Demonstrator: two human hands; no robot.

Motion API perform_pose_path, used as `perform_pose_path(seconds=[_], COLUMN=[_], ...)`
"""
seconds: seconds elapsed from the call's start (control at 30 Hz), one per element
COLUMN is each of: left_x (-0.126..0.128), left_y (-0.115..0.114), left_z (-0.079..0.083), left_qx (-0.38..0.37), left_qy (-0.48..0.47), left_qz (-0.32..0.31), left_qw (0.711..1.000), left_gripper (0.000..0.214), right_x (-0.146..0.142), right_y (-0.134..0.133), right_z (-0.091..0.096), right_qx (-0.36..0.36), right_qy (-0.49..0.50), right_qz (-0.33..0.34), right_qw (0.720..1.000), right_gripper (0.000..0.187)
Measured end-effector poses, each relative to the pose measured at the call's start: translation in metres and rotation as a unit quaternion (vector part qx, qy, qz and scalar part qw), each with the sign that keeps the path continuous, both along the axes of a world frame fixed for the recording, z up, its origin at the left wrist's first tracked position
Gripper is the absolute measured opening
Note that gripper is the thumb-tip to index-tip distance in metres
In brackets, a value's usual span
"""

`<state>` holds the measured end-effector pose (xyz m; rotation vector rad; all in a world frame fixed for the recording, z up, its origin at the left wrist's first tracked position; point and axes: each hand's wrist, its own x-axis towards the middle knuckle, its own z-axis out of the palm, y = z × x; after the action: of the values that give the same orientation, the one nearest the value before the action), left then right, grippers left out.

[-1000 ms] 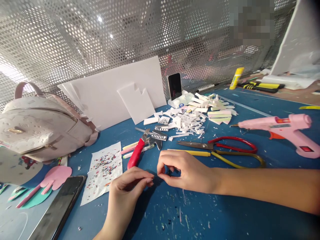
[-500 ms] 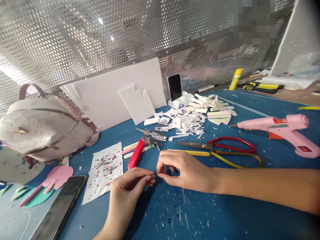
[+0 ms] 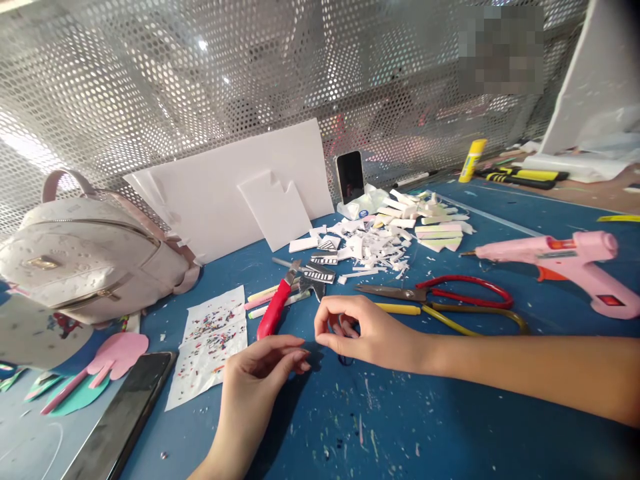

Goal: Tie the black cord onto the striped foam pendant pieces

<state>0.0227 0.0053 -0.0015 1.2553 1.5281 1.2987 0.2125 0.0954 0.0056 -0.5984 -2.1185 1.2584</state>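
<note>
My left hand (image 3: 263, 370) hovers over the blue table, its thumb pressed near the curled fingertips and the index finger a little apart. Opposite it, a small gap away, my right hand (image 3: 367, 333) has thumb and index finger brought together in a pinch. Anything between the fingers of either hand is too small to make out. Under the right hand lies a small dark loop (image 3: 345, 361). A red-handled craft knife (image 3: 274, 310) is just beyond my left hand. Striped black-and-white pieces (image 3: 319, 273) lie behind it. Scissors (image 3: 440, 293) rest beyond my right forearm.
A white sheet (image 3: 205, 347) with colourful specks lies left, near a dark phone (image 3: 120, 413) and a backpack (image 3: 95, 253). White foam scraps (image 3: 375, 243) pile up behind, before an upright phone (image 3: 350, 177). A pink glue gun (image 3: 565, 257) is at right; white boards (image 3: 225, 187) lean against the mesh.
The fingertips of my two hands have drawn slightly apart. My right hand has lifted a little, and the small dark loop now shows on the table below it.
</note>
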Motion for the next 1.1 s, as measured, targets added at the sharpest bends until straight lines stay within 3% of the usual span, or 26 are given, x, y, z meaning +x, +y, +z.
perform_pose_path(seconds=[0.13,0.4,0.67,0.83,1.1], left_x=[0.0018,0.0034,0.0041,0.0032,0.003], left_y=[-0.0014,-0.0022,-0.0041,-0.0053,-0.0051], left_z=[0.0002,0.0041,0.0065,0.0065,0.0068], left_qx=[0.009,0.022,0.038,0.039,0.052], left_qy=[-0.014,0.007,0.075,0.117,0.039], left_qz=[0.003,0.007,-0.039,-0.089,-0.022], left_qw=[1.0,1.0,0.996,0.988,0.998], left_gripper=[0.01,0.005,0.008,0.009,0.009], right_x=[-0.0002,0.0001,0.0006,0.0013,0.0007], right_y=[0.0009,0.0006,-0.0024,-0.0023,0.0], right_z=[0.0002,-0.0033,-0.0048,-0.0058,-0.005], right_qx=[-0.01,0.022,0.065,0.077,0.029], right_qy=[0.001,-0.011,-0.025,-0.015,-0.009], right_qz=[-0.025,-0.003,0.035,0.037,-0.004], right_qw=[1.0,1.0,0.997,0.996,1.0], right_gripper=[0.007,0.003,0.011,0.005,0.007])
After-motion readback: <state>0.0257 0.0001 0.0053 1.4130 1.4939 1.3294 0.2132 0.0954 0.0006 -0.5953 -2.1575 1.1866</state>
